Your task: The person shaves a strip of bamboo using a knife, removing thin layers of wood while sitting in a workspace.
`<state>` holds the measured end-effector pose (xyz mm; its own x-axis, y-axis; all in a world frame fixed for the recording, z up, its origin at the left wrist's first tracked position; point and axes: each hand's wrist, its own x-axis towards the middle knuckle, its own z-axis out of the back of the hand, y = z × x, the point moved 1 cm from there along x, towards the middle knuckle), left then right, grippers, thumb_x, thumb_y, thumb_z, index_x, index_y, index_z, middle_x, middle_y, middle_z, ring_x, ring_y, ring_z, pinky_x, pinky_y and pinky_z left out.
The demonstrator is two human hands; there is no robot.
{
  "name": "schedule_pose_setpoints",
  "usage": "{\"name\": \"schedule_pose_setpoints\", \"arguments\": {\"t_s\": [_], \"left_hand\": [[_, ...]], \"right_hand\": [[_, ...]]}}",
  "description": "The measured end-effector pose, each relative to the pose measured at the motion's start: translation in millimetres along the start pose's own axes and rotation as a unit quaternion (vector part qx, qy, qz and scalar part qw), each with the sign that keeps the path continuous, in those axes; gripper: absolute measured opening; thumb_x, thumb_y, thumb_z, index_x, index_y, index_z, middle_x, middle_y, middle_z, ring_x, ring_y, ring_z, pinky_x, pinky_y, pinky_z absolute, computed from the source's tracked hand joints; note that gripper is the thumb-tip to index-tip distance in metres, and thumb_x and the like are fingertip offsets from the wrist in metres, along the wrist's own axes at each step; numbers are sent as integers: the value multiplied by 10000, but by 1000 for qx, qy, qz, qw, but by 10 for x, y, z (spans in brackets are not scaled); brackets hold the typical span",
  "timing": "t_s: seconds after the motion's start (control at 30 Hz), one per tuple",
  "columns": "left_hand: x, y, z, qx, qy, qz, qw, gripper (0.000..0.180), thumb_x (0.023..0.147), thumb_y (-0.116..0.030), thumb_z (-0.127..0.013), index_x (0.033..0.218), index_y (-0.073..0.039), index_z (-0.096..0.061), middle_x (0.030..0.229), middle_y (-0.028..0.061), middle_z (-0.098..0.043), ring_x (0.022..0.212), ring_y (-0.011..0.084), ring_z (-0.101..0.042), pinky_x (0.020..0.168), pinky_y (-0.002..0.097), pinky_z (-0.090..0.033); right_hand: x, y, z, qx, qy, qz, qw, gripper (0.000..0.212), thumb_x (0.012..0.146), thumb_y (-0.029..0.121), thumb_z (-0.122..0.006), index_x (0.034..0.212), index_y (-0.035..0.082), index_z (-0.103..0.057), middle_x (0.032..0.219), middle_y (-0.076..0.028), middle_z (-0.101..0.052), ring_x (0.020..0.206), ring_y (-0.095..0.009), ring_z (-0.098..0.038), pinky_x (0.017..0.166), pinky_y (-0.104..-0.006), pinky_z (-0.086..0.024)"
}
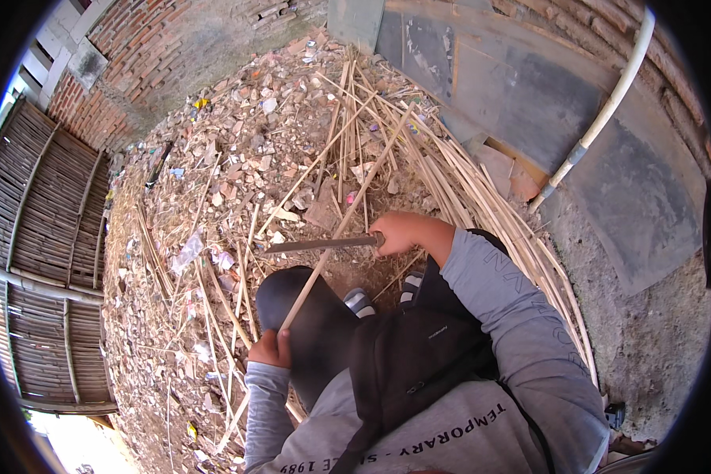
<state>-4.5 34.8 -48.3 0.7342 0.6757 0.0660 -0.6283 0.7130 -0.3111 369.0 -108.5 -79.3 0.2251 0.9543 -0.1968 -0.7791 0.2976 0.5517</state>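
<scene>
My left hand [269, 348] is closed round the lower end of a long pale bamboo strip [361, 193], beside my bent left knee. The strip slants up and away to the right, toward a heap of similar strips. In my right hand [407, 234] is the handle of a long, dark-bladed knife [316, 246], mostly hidden by the fingers. Its blade points left and crosses the strip in front of my knees. From this view I cannot tell whether edge and strip are pressed together.
A pile of bamboo strips [482, 201] curves along my right side. More loose strips [227, 316] lie at my left on rubble-strewn ground [245, 150]. Dark panels [521, 71] and a white pipe [600, 118] stand at right, a bamboo fence [43, 213] at left.
</scene>
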Motion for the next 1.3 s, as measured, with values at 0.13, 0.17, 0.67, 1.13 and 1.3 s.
{"name": "schedule_pose_setpoints", "arguments": {"t_s": [0.13,0.17,0.67,1.13,1.3], "left_hand": [[-12,-25,-38,5,-18,4,1000,428,947,-401,-546,719,-41,-501,613,242,-567,598,463,-584,541,542,-440],[-18,-40,-26,3,-16,4,1000,424,947,-399,-546,722,-41,-504,615,243,-569,600,463,-585,542,542,-442],[1,-54,-27,18,-10,10,1000,425,952,-401,-539,724,-44,-503,614,237,-569,597,465,-579,543,542,-438],[2,-37,-17,6,-17,5,1000,422,950,-403,-543,726,-49,-498,600,238,-558,596,464,-578,533,538,-432],[9,-8,-33,4,-4,13,1000,441,952,-419,-534,720,-44,-504,606,239,-565,603,468,-581,538,540,-436]], "right_hand": [[61,-205,89,19,-29,-74,997,342,712,312,-708,968,84,-687,876,-169,-686,884,-360,-659,770,-459,-517],[50,-189,108,17,-32,-93,995,342,713,320,-713,957,83,-686,876,-169,-685,883,-362,-658,767,-460,-515],[-36,-121,229,51,-23,-97,994,426,736,358,-734,1048,72,-688,854,-174,-686,849,-338,-669,768,-458,-516],[-4,-161,126,47,-48,-51,996,377,731,336,-742,999,74,-696,826,-161,-684,820,-335,-671,733,-444,-515],[-15,-88,122,-4,-35,-37,999,414,716,327,-735,1051,88,-692,906,-167,-692,907,-352,-660,789,-451,-513]]}}
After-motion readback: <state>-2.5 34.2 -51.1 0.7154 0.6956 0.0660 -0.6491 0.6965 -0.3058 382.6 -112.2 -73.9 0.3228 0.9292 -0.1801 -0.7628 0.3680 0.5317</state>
